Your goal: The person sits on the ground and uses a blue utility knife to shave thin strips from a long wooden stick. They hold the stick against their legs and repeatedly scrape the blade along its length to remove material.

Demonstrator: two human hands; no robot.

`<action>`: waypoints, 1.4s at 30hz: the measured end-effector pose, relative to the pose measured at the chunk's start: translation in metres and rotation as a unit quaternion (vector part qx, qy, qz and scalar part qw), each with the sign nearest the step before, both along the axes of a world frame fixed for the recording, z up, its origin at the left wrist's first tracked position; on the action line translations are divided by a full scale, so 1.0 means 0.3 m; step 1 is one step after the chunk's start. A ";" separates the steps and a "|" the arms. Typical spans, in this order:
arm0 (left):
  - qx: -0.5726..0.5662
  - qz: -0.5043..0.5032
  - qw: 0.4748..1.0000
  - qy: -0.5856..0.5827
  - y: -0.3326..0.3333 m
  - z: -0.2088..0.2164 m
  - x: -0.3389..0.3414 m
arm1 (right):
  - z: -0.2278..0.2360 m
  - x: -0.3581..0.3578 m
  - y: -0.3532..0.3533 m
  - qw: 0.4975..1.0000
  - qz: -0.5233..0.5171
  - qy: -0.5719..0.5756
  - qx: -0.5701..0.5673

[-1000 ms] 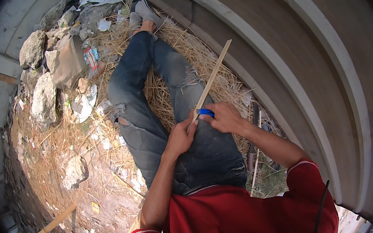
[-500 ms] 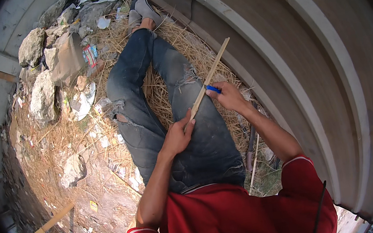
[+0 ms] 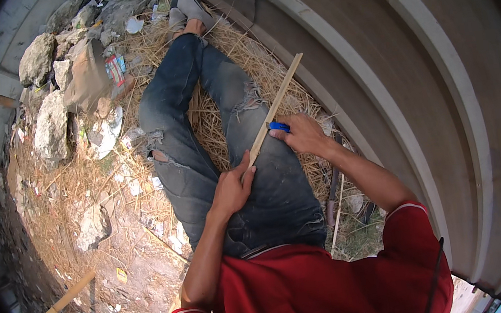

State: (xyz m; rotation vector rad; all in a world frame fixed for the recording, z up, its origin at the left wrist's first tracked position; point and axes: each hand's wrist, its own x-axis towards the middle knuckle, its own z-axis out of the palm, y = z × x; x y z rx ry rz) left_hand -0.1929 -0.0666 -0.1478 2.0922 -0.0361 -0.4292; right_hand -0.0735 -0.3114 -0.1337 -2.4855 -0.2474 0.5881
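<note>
Gripping a long, pale wooden strip near its near end: left hand, clamped. Right hand: clamped on a short blue tool at the strip's right edge.

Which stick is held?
The pale strip over the right thigh, in the left hand; the lower-left pole and thin stick beside that thigh are untouched.

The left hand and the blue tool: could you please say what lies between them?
In the head view, part of the wooden strip lies between the left hand and blue tool.
</note>
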 end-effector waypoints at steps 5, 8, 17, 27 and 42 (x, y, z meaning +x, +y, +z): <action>-0.038 0.004 0.999 -0.010 0.029 -0.006 -0.030 | -0.020 0.139 -0.081 0.996 -0.085 0.005 0.003; -0.036 0.009 0.999 -0.012 0.033 -0.014 -0.041 | -0.010 -0.045 0.032 0.997 0.063 -0.038 -0.003; -0.031 0.008 0.999 0.016 0.052 -0.008 -0.028 | -0.055 0.159 -0.070 0.996 -0.088 0.028 0.017; -0.009 0.007 0.999 0.030 0.043 0.017 -0.039 | -0.072 0.307 -0.154 0.984 -0.175 0.029 0.010; 0.042 -0.019 0.998 0.040 0.060 0.058 -0.056 | -0.243 0.320 -0.220 0.932 -0.279 -0.186 0.139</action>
